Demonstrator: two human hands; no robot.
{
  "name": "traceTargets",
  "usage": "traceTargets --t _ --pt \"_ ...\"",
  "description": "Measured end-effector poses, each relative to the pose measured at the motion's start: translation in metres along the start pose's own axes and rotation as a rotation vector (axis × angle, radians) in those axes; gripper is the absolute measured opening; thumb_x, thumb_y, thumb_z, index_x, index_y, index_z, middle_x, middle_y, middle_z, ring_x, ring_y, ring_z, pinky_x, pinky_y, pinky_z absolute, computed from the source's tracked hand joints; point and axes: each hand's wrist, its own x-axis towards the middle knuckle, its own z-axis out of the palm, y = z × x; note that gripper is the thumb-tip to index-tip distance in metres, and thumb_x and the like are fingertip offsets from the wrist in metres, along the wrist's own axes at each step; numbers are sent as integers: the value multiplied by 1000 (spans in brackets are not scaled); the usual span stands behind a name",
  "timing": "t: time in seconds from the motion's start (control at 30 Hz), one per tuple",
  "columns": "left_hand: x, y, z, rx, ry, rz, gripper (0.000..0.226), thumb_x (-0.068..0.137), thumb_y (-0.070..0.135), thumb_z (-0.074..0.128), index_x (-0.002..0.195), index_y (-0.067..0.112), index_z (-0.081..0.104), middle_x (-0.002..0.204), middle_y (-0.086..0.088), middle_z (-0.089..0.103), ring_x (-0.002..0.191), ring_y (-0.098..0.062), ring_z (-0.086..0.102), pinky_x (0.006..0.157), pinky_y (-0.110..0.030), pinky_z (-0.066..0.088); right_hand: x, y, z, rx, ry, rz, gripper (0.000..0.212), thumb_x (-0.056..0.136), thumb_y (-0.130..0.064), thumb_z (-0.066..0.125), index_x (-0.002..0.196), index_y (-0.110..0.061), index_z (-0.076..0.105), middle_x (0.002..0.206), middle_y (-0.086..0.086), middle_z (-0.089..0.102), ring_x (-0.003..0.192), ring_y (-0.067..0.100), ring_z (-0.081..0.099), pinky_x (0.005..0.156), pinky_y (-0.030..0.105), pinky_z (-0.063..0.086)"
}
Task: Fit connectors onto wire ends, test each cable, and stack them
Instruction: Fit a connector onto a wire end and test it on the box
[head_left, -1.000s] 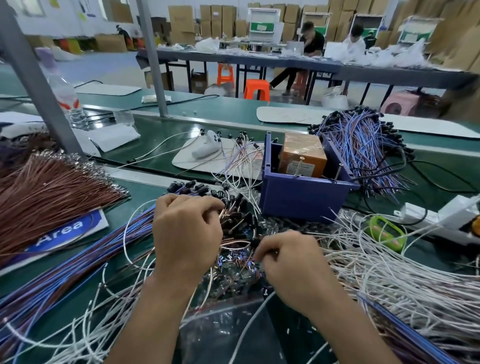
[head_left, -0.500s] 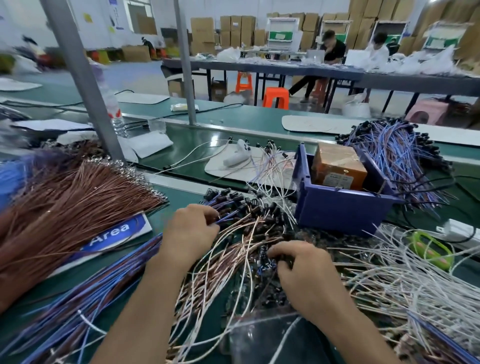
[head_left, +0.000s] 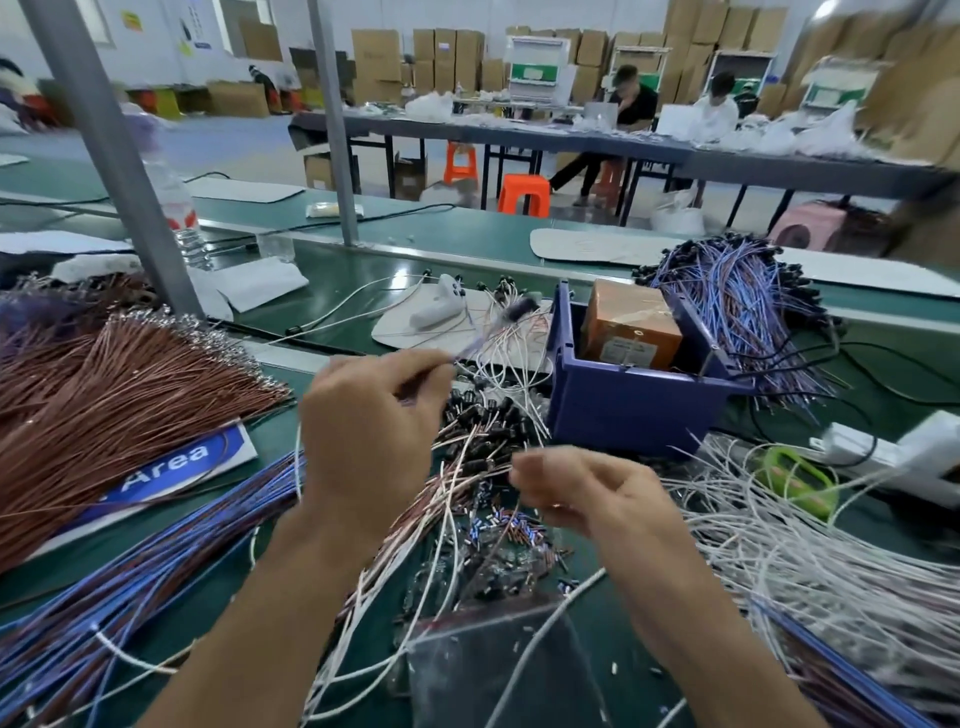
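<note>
Nearest, a clear bag (head_left: 498, 670) and loose connectors (head_left: 511, 535) lie on the tabletop (head_left: 332, 283). Just above, the hands are apart. The right hand (head_left: 582, 493) is curled, but I cannot tell whether it pinches a connector. The left hand (head_left: 371, 441) grips a wire (head_left: 483, 340), its blurred end raised. This looks like fitting; next, tip and connector must meet squarely. Beyond stands a bin (head_left: 634, 410); I can pick out no tester.
</note>
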Motion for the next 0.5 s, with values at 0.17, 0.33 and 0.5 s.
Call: traceTargets --t 0.17,0.33,0.5 --pt "-26 74 21 -491 -405 47 34 84 28 74 115 41 68 101 34 70 83 10 68 76 -11 51 -5 -17 -9 538 204 -56 52 94 -59 50 117 -18 71 115 13 75 107 24 73 92 39 56" --pt "-48 82 48 -603 -637 -135 30 84 27 81 103 49 75 78 27 74 71 6 70 65 -10 49 -13 -16 -73 916 580 -36 43 109 -31 41 74 -11 56 76 14 73 80 27 76 71 39 62" --pt "-53 61 51 -426 -700 -220 17 81 27 86 82 43 81 67 26 71 59 8 62 56 -5 41 -20 4 -134 835 604 -19 37 106 -30 47 76 -13 61 54 0 43 43 14 35 42 23 35"
